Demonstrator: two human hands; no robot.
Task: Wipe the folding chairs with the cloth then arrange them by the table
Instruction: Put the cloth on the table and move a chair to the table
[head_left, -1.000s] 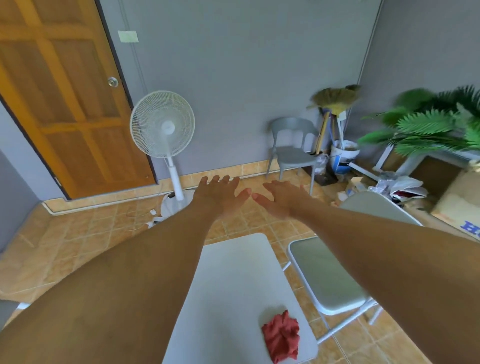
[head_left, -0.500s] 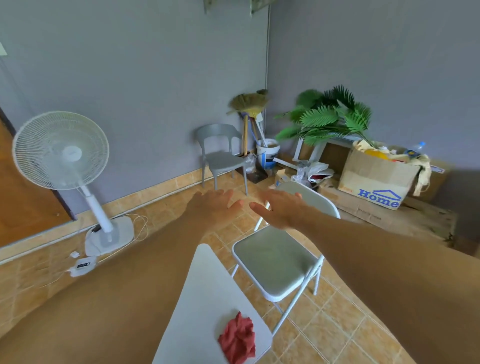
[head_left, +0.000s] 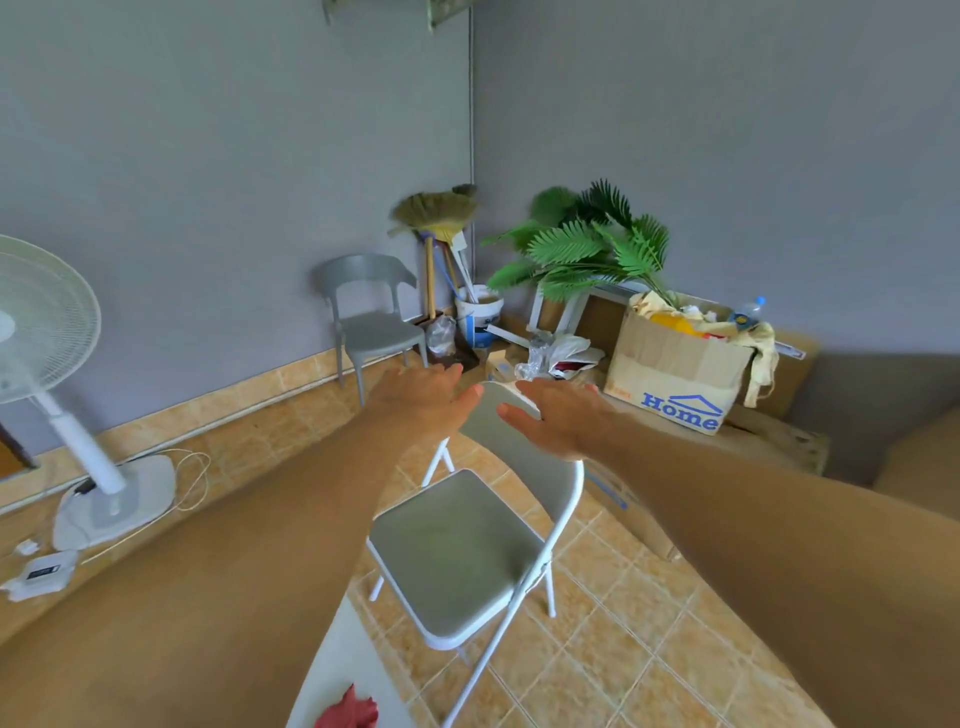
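A grey folding chair (head_left: 457, 556) with a white metal frame stands unfolded on the tiled floor in the middle of the view. My left hand (head_left: 423, 397) and my right hand (head_left: 558, 415) are stretched out flat over the top of its backrest, fingers straight, holding nothing. The red cloth (head_left: 348, 712) lies crumpled on the white table (head_left: 343, 654) at the bottom edge, mostly cut off by the frame.
A grey plastic chair (head_left: 371, 317) stands against the far wall. Brooms in a white bucket (head_left: 478, 317), a green plant (head_left: 587, 244) and a cardboard box (head_left: 675, 364) crowd the corner. A white pedestal fan (head_left: 47, 364) with its cable stands at the left.
The view has swung right, away from the door toward the corner. The folding chair now sits central, and both outstretched hands have come over its backrest.
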